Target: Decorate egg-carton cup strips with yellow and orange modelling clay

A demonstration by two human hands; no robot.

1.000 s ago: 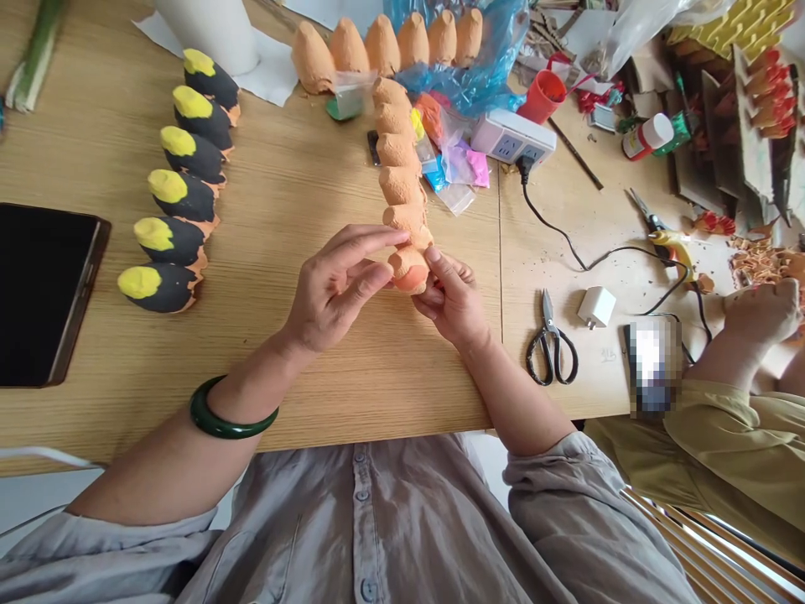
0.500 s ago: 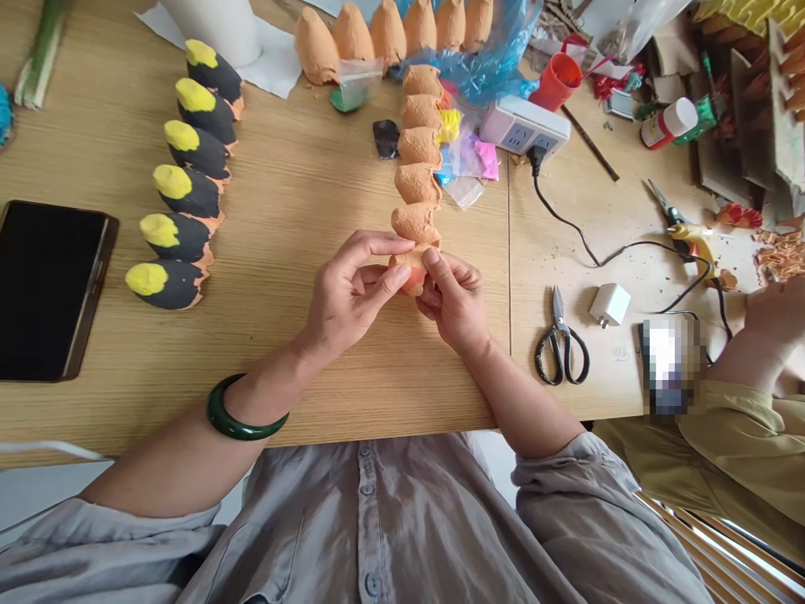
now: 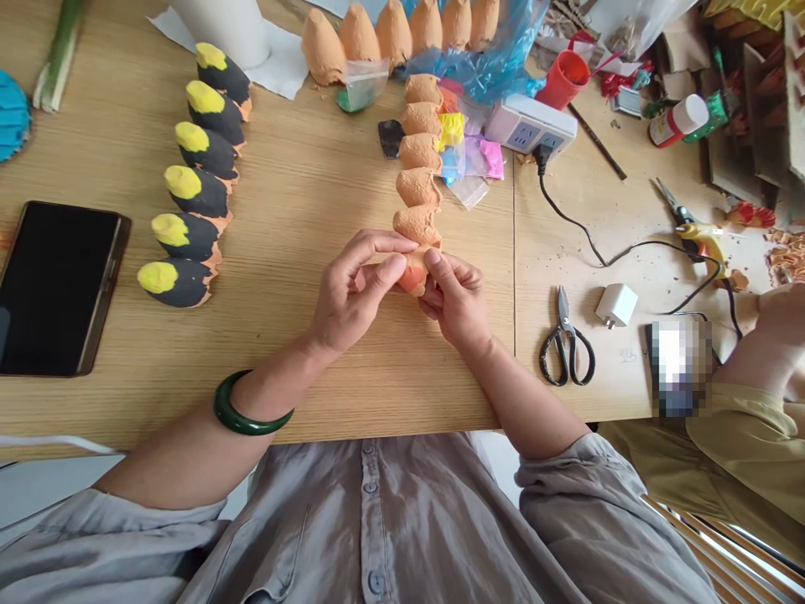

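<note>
A strip of orange egg-carton cups [image 3: 418, 188] runs away from me along the table, its near end between my hands. My left hand [image 3: 352, 289] pinches the nearest cup from the left, thumb and fingers closed on its edge. From the right, my right hand [image 3: 462, 302] grips the same cup, its thumb pressed on top. A red-orange patch [image 3: 412, 278], which looks like soft clay, covers part of that cup. To the left lies another strip of cups [image 3: 205, 197], coloured black with yellow tips. My fingers hide part of the near cup.
Scissors [image 3: 566, 340], a white charger plug [image 3: 616, 304] and a power strip [image 3: 532, 124] with a cord lie to the right. A dark tablet or phone [image 3: 56, 285] is at left. Clay packets [image 3: 469, 155] sit behind the strip. A co-worker's arm [image 3: 776, 335] rests at far right.
The view has shifted slightly, so the table things sit a little further right. Both hands keep hold of the near cup, and more of its red-orange patch shows below my left thumb.
</note>
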